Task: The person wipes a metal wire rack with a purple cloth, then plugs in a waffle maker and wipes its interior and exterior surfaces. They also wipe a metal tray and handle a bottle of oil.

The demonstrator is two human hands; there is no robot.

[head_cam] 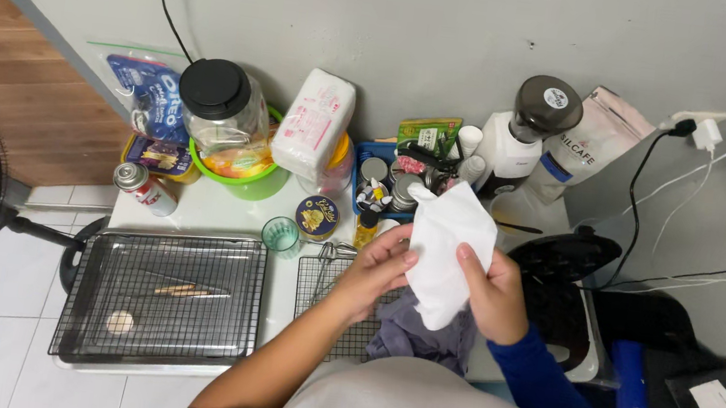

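White tissue (445, 245) between left hand (376, 272) and right hand (491, 293), above wire rack (326, 291).

A small white table (216, 210) stands against the grey wall, and 2 black wire racks (161, 298) lie on it side by side. Behind them sit a green glass (280, 235), a round tin (318, 217), a spray can (144, 187), a black-lidded jar (223, 111) and a blue basket (375, 153).

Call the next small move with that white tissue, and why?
Probably spread it open. Left hand and right hand each pinch an edge of the white tissue, which hangs crumpled between them above the grey cloth and small wire rack.
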